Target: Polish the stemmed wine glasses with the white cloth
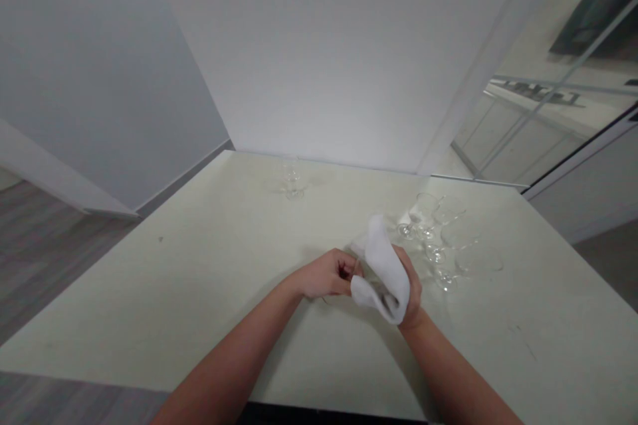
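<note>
My left hand [326, 273] is closed around the stem or base of a clear glass [356, 259] that is mostly hidden. My right hand [409, 285] is wrapped in a white cloth [381, 269] and pressed against that glass. Both hands meet over the middle of a pale table [199, 279]. Just to the right of the hands stand several clear stemmed glasses [438, 232] in a tight group.
One more clear glass [293, 177] stands alone at the table's far edge, near the white wall. A glass partition rises at the back right. Grey wood floor lies to the left of the table.
</note>
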A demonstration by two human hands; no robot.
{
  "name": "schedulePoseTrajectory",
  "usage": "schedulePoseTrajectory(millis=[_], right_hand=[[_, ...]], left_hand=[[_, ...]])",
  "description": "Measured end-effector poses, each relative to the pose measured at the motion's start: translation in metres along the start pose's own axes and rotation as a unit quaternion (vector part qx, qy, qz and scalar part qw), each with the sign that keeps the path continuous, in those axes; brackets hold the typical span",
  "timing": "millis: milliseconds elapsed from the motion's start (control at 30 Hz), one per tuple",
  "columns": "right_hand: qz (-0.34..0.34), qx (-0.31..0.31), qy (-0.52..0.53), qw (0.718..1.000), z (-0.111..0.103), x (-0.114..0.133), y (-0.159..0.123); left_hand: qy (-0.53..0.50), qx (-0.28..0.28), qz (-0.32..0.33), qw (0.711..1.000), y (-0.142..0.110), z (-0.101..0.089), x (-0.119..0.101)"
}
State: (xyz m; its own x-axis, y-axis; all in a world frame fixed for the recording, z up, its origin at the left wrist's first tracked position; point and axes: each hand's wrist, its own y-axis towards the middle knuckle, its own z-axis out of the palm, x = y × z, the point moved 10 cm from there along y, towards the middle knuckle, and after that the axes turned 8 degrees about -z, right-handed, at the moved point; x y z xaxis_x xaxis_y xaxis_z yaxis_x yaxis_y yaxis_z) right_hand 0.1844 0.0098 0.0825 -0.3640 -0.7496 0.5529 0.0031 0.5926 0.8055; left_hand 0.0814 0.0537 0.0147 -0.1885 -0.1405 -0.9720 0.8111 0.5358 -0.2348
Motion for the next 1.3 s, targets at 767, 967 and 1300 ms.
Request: schedulePoseTrajectory(millis=[767, 967, 1300], right_hand=[[0.061, 0.173, 0.0, 0.983, 0.028, -0.016, 0.008], [0.048, 0.186, 0.004, 0.981, 0.031, -0.015, 0.007], [0.129, 0.02, 0.046, 0.99, 0.004, -0.044, -0.007]], left_hand=[[0.474, -0.298, -0.003, 0.828, -0.013, -0.056, -0.015], [0.533, -0.306, -0.032, 0.788, -0.016, -0.059, -0.016], [0.499, -0.291, -0.046, 0.815, -0.005, -0.051, -0.011]])
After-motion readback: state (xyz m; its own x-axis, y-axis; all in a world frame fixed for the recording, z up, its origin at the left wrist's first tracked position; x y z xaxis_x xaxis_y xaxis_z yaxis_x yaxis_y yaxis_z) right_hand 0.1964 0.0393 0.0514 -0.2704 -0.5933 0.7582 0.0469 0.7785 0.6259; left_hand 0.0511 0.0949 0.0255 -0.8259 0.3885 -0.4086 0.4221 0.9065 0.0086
